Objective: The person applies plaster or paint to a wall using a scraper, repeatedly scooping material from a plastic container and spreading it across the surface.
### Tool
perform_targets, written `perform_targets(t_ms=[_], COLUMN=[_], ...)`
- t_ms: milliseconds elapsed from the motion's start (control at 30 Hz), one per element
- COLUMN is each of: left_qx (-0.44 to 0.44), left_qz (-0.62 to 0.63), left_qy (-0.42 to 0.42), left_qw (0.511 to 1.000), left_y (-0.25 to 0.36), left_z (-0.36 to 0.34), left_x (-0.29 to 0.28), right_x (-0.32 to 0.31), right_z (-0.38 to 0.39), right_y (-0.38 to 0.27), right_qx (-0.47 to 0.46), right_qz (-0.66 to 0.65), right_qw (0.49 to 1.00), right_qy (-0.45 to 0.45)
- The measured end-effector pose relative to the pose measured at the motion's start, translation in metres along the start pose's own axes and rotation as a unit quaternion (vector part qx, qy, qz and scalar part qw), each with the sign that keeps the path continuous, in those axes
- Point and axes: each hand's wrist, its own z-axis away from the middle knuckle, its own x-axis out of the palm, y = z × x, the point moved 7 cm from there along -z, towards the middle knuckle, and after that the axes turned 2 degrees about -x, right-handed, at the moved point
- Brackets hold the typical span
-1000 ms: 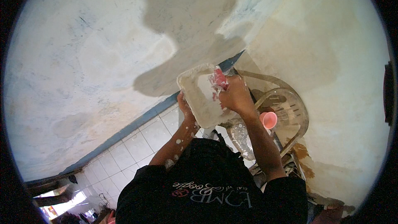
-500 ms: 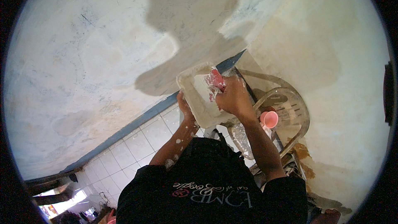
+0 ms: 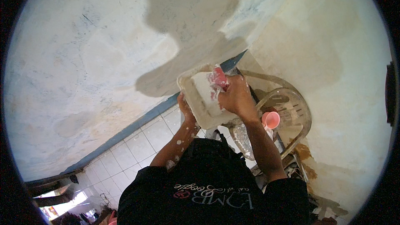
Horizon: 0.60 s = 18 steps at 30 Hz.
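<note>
1. Directly below the camera, a black shirt (image 3: 208, 179) ran off the lower rim.
2. At the left edge of a shallow beige tray (image 3: 210, 121), the left hand (image 3: 187, 107) gripped the rim, fingers mostly hidden underneath.
3. Along the tray's right edge, the right hand (image 3: 237, 98) was closed around a red, white-smeared tool (image 3: 219, 76), wrist turned inward; its kind was unclear. Room lay open between tool and left edge.
4. Beyond the right forearm, which partly covered a chair (image 3: 291, 106), sat a pink cup (image 3: 272, 120), its support unclear.
5. Farthest rose a shadowed, patchy wall (image 3: 96, 54).
</note>
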Motion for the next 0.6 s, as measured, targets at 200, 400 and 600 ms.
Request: perform_targets(t_ms=[200,400,600], left_qx=[0.007,0.019,0.025], left_qz=[0.0,-0.027,-0.07], left_qy=[0.008,0.047,0.08], left_qw=[1.0,0.998,0.994], left_y=[0.004,0.007,0.012], left_z=[-0.002,-0.001,0.006], left_x=[-0.004,-0.005,0.001], right_x=[-0.003,-0.001,0.004], right_z=[-0.002,0.004,0.0], right_y=[-0.001,-0.014,-0.013], right_qx=[-0.015,-0.08,-0.04], right_qz=[0.022,0.114,0.021], right_qw=[0.999,0.985,0.999], right_qy=[0.029,0.104,0.031])
